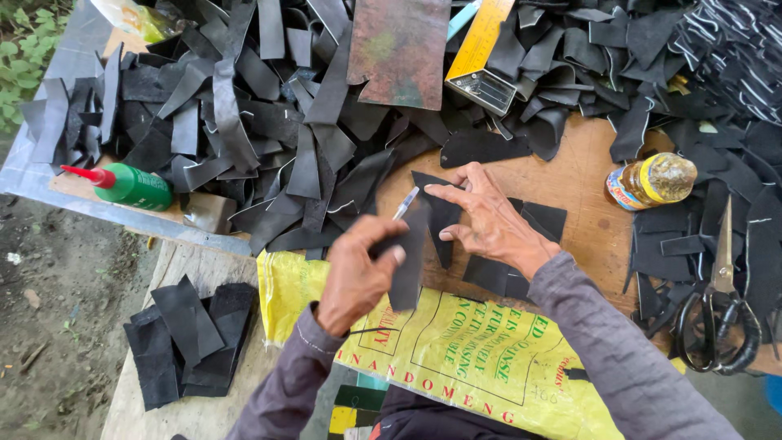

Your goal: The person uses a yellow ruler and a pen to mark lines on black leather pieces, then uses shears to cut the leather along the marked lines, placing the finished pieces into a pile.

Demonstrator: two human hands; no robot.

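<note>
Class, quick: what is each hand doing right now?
Left hand: closed, holding a black strip and pen.
Right hand: open, fingers pressing a black piece.

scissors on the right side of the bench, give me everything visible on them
The scissors are large shears with pale metal blades and big black loop handles. They look closed, blades together and pointing away from the person, handles toward the near edge of the wooden bench. They lie flat on black strips and offcuts that look like leather or rubber, partly over the bench edge. Neither hand touches them; the right hand works well to their left. A small amber bottle with a yellow cap lies beyond the blade tip.
</note>
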